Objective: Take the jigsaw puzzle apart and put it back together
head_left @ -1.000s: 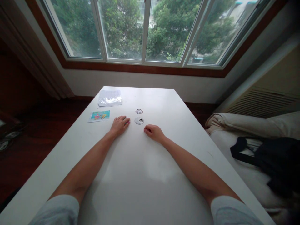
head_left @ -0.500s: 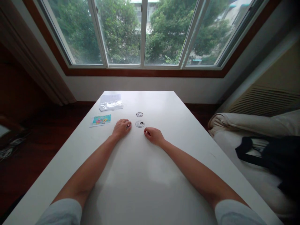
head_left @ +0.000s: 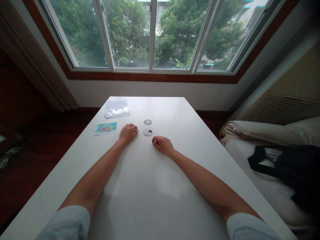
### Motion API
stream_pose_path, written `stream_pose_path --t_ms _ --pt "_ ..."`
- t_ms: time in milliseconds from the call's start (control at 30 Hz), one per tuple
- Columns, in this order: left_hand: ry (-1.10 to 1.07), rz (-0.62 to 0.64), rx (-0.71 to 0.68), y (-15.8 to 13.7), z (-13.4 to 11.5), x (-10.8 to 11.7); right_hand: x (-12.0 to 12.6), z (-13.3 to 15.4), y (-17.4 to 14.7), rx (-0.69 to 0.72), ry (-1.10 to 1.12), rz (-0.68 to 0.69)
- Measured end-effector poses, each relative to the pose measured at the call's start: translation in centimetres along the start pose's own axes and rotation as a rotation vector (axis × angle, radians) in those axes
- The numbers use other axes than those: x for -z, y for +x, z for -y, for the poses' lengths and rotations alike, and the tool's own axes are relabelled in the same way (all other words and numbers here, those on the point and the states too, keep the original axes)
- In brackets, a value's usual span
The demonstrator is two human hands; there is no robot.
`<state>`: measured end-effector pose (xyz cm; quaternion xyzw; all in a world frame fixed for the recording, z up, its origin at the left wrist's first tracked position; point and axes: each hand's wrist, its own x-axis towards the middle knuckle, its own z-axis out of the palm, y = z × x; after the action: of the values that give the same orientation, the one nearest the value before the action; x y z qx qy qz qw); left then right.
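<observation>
Two round flat pieces with black-and-white patterns lie on the white table (head_left: 150, 186) between my hands. The farther round piece (head_left: 147, 122) is slightly smaller. The nearer round piece (head_left: 147, 132) has a dark spot on its right side. My left hand (head_left: 128, 133) rests just left of them, fingers curled down over a small dark-patterned thing, mostly hidden. To the right and closer to me, my right hand (head_left: 162, 145) lies on its side with the fingers curled in, and nothing shows in it.
A colourful cartoon card (head_left: 106, 128) lies left of my left hand. Behind it is a clear plastic sleeve (head_left: 117, 109) with papers. A dark cloth item (head_left: 277, 163) lies on a pale cushioned seat (head_left: 240, 151) right of the table. Windows stand beyond the table.
My left hand has shifted slightly up and covers more of the small patterned thing under its fingers. My right hand and the round pieces stay in place; the view has moved slightly.
</observation>
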<state>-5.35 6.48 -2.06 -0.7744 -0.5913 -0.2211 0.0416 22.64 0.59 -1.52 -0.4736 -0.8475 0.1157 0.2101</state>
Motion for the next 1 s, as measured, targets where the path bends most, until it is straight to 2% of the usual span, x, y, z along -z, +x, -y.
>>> stream_pose_path --t_ms 200,433,733,1000 --pt "0.107 -0.101 0.13 -1.7 -0.4 0.7 0.0 -0.2 0.0 -0.008 0.009 0.004" --pt "0.094 0.013 0.313 -2.6 0.2 0.1 0.0 -0.3 -0.3 0.005 0.024 0.003" --pt "0.044 0.11 0.207 -2.5 0.6 -0.6 0.4 0.2 -0.4 -0.006 0.048 0.008" --pt "0.032 0.122 0.156 -2.6 0.5 -0.6 0.2 -0.1 -0.2 0.004 0.056 0.017"
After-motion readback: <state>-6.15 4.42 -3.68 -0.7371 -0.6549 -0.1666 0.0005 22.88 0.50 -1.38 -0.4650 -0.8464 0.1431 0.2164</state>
